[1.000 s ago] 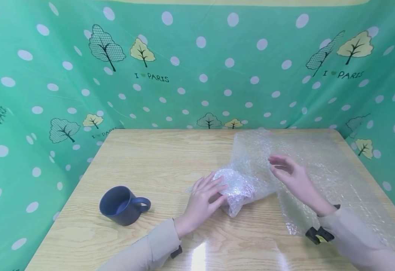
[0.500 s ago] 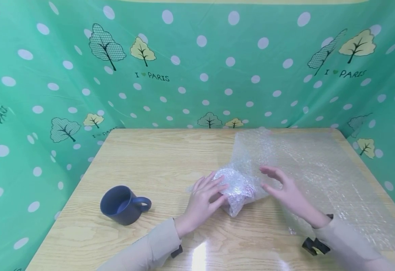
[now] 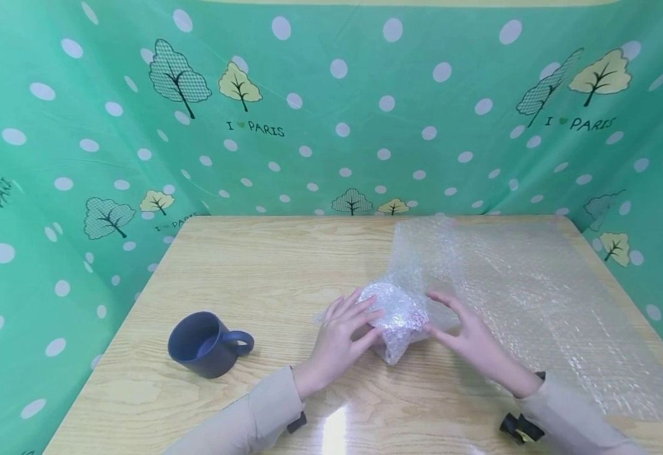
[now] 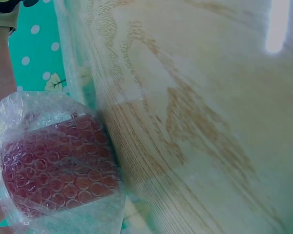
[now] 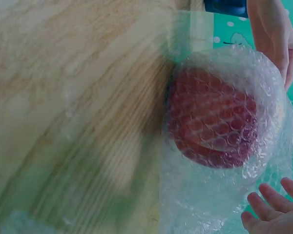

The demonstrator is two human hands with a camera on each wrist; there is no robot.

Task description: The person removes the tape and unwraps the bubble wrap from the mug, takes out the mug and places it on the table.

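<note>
A dark red, rounded object wrapped in bubble wrap forms a bundle (image 3: 395,314) near the table's middle; its red side (image 4: 58,168) shows through the bubbles in the left wrist view. My left hand (image 3: 339,332) rests on the bundle's left side, fingers spread over the top and thumb toward the front. From the right, my right hand (image 3: 474,338) reaches in with thumb and fingers apart, fingertips close to the bundle's right side. In the right wrist view, the fingers (image 5: 266,204) of that hand are parted, with nothing between them. What the wrapped object is stays hidden.
A long bubble wrap sheet (image 3: 541,303) runs from the bundle over the right side of the wooden table (image 3: 268,253). To the left stands a dark blue mug (image 3: 203,354), handle pointing right. A green dotted curtain (image 3: 331,114) encloses the table's back and sides.
My right hand has moved left and down, from above the bubble wrap sheet to beside the bundle. The left hand and the bundle have stayed in place.
</note>
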